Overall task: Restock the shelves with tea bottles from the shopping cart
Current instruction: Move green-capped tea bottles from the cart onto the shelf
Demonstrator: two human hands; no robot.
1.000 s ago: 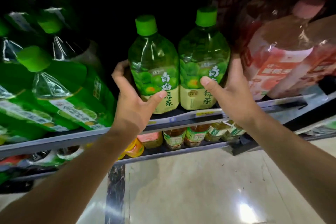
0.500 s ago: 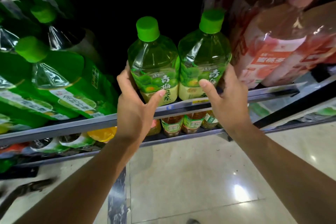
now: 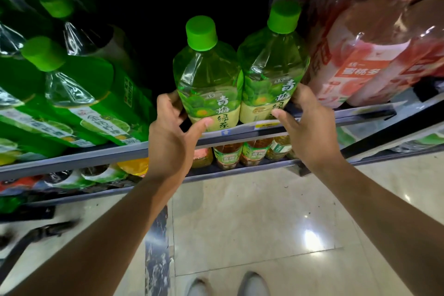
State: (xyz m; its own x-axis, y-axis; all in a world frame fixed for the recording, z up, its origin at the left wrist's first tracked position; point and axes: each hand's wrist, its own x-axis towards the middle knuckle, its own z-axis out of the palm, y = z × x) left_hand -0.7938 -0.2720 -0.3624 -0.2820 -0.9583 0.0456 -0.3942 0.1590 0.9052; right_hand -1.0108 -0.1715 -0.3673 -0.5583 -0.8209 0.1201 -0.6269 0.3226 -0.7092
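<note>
Two light green plum tea bottles with green caps stand side by side at the front of a shelf (image 3: 240, 131). My left hand (image 3: 171, 132) grips the left tea bottle (image 3: 207, 79) low on its label, thumb in front and fingers behind. My right hand (image 3: 305, 125) grips the right tea bottle (image 3: 272, 65) the same way at its base. Both bottles stand upright and touch each other.
Dark green bottles (image 3: 72, 94) fill the shelf to the left, pink peach drink bottles (image 3: 365, 60) to the right. Behind the two bottles the shelf is dark. A lower shelf holds smaller bottles (image 3: 240, 151). A cart handle (image 3: 36, 235) shows at lower left above the tiled floor.
The view has tilted down and my shoes now show. Both hands have closed in on the bases of the two bottles, which sit nearer the shelf's front edge.
</note>
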